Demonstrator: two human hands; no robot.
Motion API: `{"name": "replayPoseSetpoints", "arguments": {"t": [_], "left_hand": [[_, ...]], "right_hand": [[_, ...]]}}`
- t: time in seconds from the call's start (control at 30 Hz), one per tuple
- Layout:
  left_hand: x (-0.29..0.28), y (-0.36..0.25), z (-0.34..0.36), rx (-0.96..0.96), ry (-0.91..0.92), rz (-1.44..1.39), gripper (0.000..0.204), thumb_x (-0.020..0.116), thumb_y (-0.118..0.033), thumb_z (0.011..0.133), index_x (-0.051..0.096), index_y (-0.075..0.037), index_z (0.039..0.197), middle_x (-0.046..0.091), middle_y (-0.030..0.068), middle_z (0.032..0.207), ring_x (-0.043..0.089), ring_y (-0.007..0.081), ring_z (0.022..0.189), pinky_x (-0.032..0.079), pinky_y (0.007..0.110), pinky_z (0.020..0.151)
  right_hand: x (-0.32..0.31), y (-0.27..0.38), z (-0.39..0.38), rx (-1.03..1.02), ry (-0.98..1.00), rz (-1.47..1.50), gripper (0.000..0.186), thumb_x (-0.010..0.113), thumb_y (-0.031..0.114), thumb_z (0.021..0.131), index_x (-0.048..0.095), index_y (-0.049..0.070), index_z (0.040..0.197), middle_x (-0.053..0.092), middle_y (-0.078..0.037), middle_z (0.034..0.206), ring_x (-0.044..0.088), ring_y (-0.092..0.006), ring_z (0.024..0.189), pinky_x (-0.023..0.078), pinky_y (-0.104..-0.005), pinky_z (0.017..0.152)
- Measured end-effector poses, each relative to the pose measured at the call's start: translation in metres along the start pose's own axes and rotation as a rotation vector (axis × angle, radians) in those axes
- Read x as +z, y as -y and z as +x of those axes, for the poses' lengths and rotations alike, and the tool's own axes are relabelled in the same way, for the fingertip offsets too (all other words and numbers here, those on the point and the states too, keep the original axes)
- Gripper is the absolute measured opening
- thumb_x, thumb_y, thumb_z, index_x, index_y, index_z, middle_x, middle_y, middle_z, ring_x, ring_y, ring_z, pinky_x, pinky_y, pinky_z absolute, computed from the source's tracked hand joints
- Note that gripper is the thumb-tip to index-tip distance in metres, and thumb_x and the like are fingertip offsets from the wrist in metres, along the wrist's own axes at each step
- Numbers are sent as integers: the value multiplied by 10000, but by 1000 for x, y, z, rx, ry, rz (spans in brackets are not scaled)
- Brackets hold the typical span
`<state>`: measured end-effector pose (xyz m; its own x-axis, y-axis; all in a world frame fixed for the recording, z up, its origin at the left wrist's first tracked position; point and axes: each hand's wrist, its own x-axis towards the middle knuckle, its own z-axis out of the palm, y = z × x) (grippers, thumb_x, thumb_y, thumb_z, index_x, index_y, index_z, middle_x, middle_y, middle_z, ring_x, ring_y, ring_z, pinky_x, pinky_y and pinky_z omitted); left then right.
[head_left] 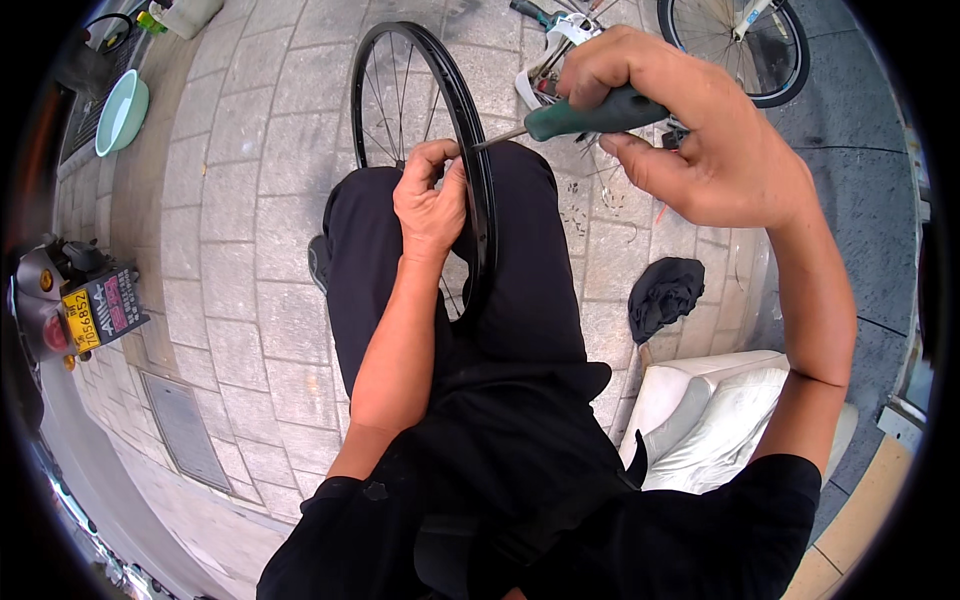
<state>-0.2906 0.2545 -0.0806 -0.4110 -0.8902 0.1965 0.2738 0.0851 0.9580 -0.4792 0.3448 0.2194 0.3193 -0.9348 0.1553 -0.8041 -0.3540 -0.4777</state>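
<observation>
A black bicycle wheel (484,225) without a tyre stands upright between my knees, its rim edge turned toward me and thin spokes inside it. My left hand (432,205) is closed at the rim's left side, thumb and fingers pinched there; whether a spoke end is between them is hidden. From the right, my right hand (715,150) grips a screwdriver (560,122) by its dark green handle. The metal shaft points left, and its tip meets the outer face of the rim, opposite my left fingers.
Beyond the wheel lies a white tray (528,92) of tools, near another bicycle wheel (803,70) with a tyre. A crumpled black cloth (665,295) and a white padded seat (690,380) are at right. At left are a pale green basin (122,115) and a scooter's rear (50,310).
</observation>
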Motion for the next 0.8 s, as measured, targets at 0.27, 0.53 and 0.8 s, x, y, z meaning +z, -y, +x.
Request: {"name": "replayPoseSetpoints", "arguments": {"t": [0.27, 0.53, 0.8], "left_hand": [[-1, 1, 1, 59, -10, -18, 119, 745, 11, 954, 704, -6, 1064, 707, 62, 1033, 662, 150, 959, 525, 281, 882], [-2, 1, 1, 44, -9, 21, 121, 754, 14, 945, 710, -12, 1054, 711, 60, 1035, 662, 154, 965, 522, 287, 879], [4, -11, 0, 142, 7, 88, 136, 767, 31, 902, 721, 1, 1026, 741, 105, 1029, 696, 231, 977, 530, 322, 910]], "right_hand": [[1, 5, 3, -39, 16, -7, 367, 672, -98, 788, 625, 6, 1137, 672, -150, 1178, 677, -341, 1109, 537, -419, 977], [10, 16, -2, 113, 1, -38, 369, 659, -91, 808, 617, 14, 1160, 659, -139, 1144, 670, -335, 1052, 542, -412, 933], [-1, 16, -4, 117, 82, -145, 323, 688, -14, 875, 621, 23, 1189, 665, -137, 1089, 681, -327, 977, 543, -402, 856]]}}
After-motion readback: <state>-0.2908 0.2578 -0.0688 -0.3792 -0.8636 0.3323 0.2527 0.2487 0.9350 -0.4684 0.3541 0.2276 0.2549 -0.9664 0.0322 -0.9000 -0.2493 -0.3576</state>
